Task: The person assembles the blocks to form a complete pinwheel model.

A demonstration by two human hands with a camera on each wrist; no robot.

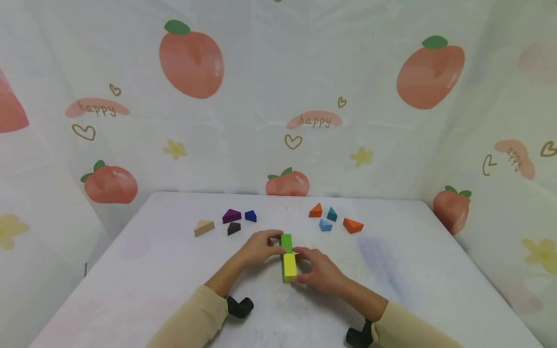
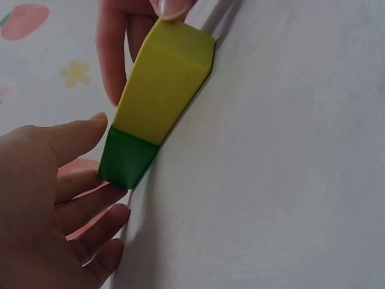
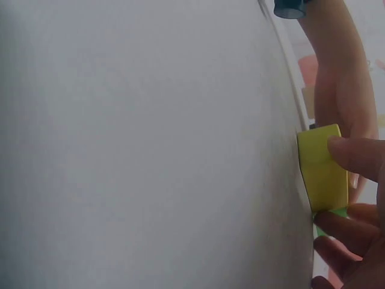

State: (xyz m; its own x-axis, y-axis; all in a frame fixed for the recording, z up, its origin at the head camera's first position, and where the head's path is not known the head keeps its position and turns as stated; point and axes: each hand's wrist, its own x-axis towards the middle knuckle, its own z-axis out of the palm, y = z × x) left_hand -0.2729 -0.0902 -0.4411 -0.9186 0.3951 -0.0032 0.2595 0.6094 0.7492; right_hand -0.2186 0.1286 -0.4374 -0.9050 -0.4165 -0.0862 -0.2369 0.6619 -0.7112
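Note:
A green block (image 1: 286,242) and a yellow block (image 1: 289,267) lie end to end on the table, the yellow one nearer. My left hand (image 1: 259,247) holds the green block from the left, fingers at its far end and thumb by the join. In the left wrist view the green block (image 2: 127,158) meets the yellow block (image 2: 163,84) with no visible gap. From the right, my right hand (image 1: 320,271) grips the yellow block, its thumb at the near end. The right wrist view shows that thumb on the yellow block (image 3: 322,174), with other fingertips at the far end.
Beyond my left hand lie tan (image 1: 204,227), purple (image 1: 232,216), dark blue (image 1: 250,216) and black (image 1: 234,228) blocks. Back right are two orange blocks (image 1: 353,225), a teal block (image 1: 332,214) and a light blue block (image 1: 325,225). A fruit-printed cloth (image 1: 243,145) hangs behind the white table (image 1: 174,290).

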